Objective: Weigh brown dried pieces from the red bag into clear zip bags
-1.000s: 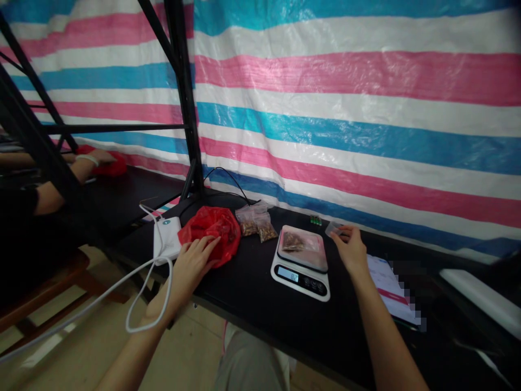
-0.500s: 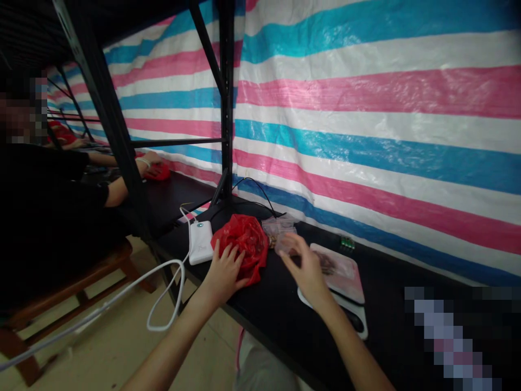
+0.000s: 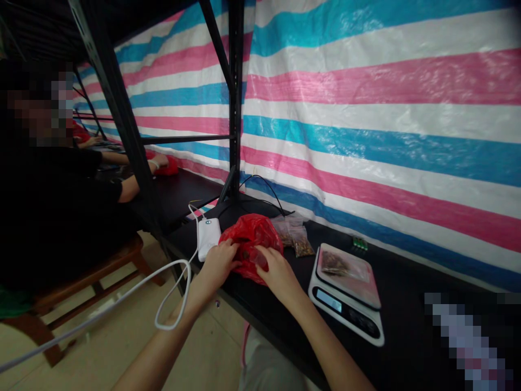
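Observation:
A crumpled red plastic bag [image 3: 260, 225] lies on the black table with its mouth open toward me. My left hand [image 3: 221, 262] grips the bag's near left edge, fingers curled over the rim. At the mouth's right side is my right hand [image 3: 277, 273], closed around a small clear plastic cup [image 3: 261, 259], partly hidden by the fingers. Dark bits show dimly inside the bag. Just behind it, small clear zip bags [image 3: 302, 243] hold brown pieces. To the right, a white digital scale [image 3: 345, 315] carries a clear bag of brown pieces [image 3: 334, 264] on its pan.
A white power bank [image 3: 208, 241] with a white cable [image 3: 118, 298] stands left of the red bag. Small green parts [image 3: 360, 244] lie near the striped sheet wall [image 3: 366, 130]. A black rack post [image 3: 235, 108] rises behind. Another person [image 3: 61, 201] works at the left.
My right hand has moved left with the clear cup, from near the scale to the red bag's mouth. My left hand has gone from lying spread on the bag to gripping its edge.

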The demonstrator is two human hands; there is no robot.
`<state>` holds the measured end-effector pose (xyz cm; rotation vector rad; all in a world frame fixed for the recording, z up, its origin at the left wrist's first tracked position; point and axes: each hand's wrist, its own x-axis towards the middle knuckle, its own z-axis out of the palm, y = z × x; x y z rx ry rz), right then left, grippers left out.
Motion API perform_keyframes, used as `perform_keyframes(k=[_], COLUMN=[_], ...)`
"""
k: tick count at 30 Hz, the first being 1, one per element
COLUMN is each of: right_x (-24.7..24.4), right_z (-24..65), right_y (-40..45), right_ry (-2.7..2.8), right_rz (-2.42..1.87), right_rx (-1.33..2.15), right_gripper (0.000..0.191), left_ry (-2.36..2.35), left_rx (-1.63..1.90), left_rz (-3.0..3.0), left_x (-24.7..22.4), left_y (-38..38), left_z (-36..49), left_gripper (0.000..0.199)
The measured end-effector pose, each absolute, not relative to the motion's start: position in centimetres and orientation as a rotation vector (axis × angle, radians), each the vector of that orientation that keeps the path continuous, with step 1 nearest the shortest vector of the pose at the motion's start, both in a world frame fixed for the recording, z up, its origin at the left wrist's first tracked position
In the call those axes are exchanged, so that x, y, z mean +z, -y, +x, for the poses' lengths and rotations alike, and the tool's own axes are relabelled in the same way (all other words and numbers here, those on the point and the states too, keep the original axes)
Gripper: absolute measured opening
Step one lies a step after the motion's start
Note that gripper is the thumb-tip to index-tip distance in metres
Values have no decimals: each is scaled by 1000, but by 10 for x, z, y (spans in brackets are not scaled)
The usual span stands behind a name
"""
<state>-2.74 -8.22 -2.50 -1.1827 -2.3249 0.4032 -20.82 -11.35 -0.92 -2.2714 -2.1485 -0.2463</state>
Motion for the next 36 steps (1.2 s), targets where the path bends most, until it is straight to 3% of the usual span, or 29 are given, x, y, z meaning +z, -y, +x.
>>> perform_keyframes(k=[7, 11, 14, 18, 27, 36], right_x=[-28, -27, -26, -22, -36, -47], right_z=[-31, -32, -31, -31, -34, -33], right_y=[81, 83, 85, 87, 77, 67], right_ry=[2406, 2413, 2413, 2418, 2196, 2049], right_rz=[-1224, -1210, -1188, -1192, -1181, -1119], right_rx=[256, 223, 220, 221, 460, 636], right_gripper=[47, 46, 45, 43, 38, 35], left_ry=[2084, 2078, 2135, 2129, 2168, 2158], left_rx=[-80, -138, -207, -458, -1214, -1388], left_rz=[-2381, -2407, -2340, -2364, -2503, -2538], left_x=[4, 6, 1, -9, -8, -11], left_y=[112, 108, 101, 95, 90, 87], left_z=[-210, -206, -201, -200, -197, -194], left_gripper=[22, 31, 26, 13, 21, 15])
